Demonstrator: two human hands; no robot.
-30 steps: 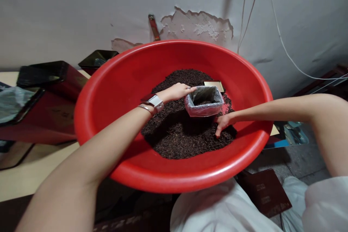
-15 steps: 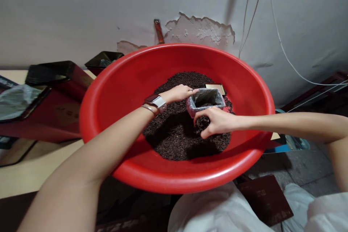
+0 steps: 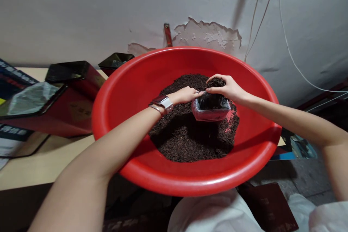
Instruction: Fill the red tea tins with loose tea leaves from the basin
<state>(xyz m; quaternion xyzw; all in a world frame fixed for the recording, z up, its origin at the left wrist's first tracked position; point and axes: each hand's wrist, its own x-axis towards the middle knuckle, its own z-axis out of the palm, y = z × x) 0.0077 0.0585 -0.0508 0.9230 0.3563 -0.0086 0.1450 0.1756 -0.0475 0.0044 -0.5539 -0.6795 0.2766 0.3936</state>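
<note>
A wide red basin (image 3: 141,183) holds a heap of dark dried leaves, which look like loose tea (image 3: 185,141). On the heap stands a small box lined with a clear plastic bag (image 3: 212,115), its mouth facing up. My left hand (image 3: 185,95), with a watch at the wrist, grips the box's left rim and the bag edge. My right hand (image 3: 230,87) is curled around a clump of tea leaves (image 3: 216,81) just above the far side of the box's mouth. Its fingers partly cover the opening, and how full the box is cannot be seen.
To the left, large dark red tins (image 3: 67,112) lie tilted on a pale table (image 3: 35,166), one with a plastic liner (image 3: 32,98) showing. Another open tin (image 3: 115,61) stands behind the basin's rim. A peeling wall (image 3: 81,18) with hanging cords (image 3: 257,14) rises behind.
My right hand has risen from the leaves in front of the box to above its far rim, carrying a clump. My left hand stays on the box. The view has shifted slightly.
</note>
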